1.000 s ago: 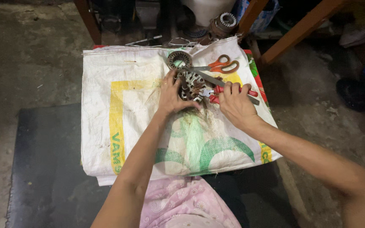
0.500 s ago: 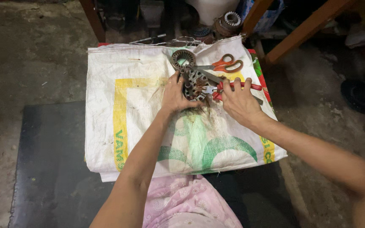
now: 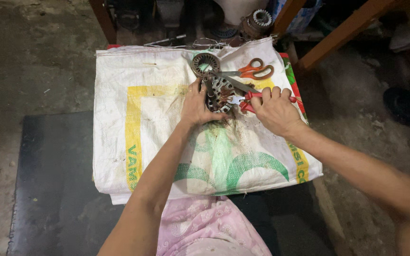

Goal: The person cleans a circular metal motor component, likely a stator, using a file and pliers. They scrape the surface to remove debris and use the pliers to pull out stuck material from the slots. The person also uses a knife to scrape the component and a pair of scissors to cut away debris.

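While the white woven sack with its yellow and green print covers the low work surface over a dark mat, the person works at its far end, well up from the near edge. The left hand is wrapped around a round metal motor stator, fingers closed on its side, pinning it against the sack. The right hand has its fingers curled together and clamped on red-handled pliers, whose nose points into the stator (the tips themselves are hidden, so I cannot tell what they bite).

To do this well, judging from the grip: keep the left hand firm so the stator does not roll, keep those fingers clear of the plier nose, and pull in short, straight tugs rather than twisting.

The stator looks dark, rusty and toothed around its inner ring, with brownish crumbs scattered on the sack just beside it. A second, smaller ring-shaped core lies just beyond it, near the sack's far edge. Orange-handled scissors lie to its right, blades pointing toward that ring, untouched.
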